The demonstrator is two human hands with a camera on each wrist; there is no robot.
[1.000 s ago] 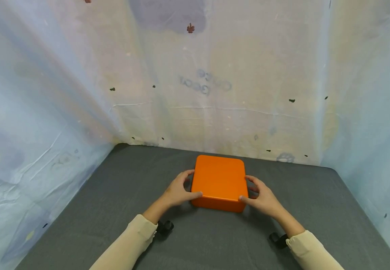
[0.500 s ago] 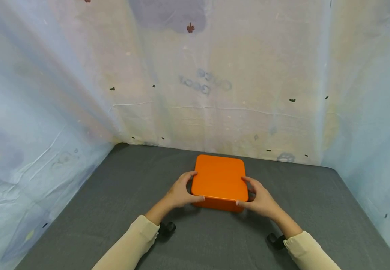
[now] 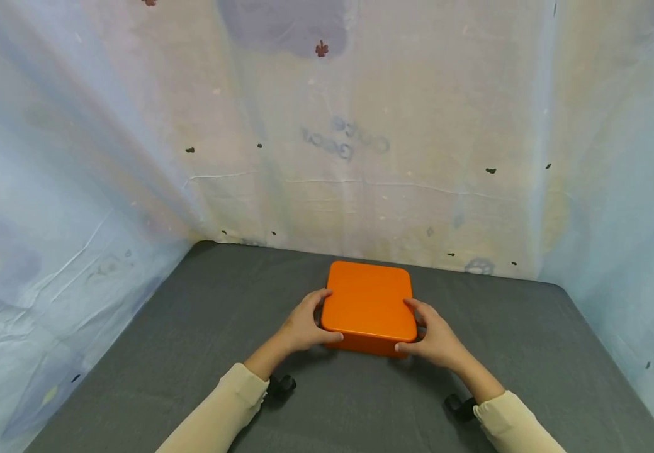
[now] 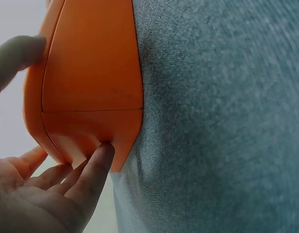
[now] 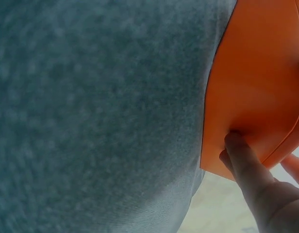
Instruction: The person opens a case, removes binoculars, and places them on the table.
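An orange box (image 3: 367,302) with rounded corners and a flat lid sits on the dark grey table. My left hand (image 3: 303,324) grips its left side, thumb at the front edge and fingers along the side. In the left wrist view the fingertips press the side wall of the box (image 4: 91,73), and a seam runs below its lid. On the opposite side my right hand (image 3: 437,336) holds the box with its thumb at the front right corner. The right wrist view has fingers (image 5: 249,167) touching the box's side wall (image 5: 251,92); the thumb is mostly out of frame there.
The grey cloth-covered table (image 3: 236,283) spreads around the box. A pale patterned curtain (image 3: 417,126) hangs right behind the table's back edge, with more sheeting on the left and right. Black straps (image 3: 282,387) with cameras sit on both wrists.
Both hands have closed in slightly on the box: the thumbs have slid inward along its front and the fingers have come nearer the lid's side edges. The box stays in place.
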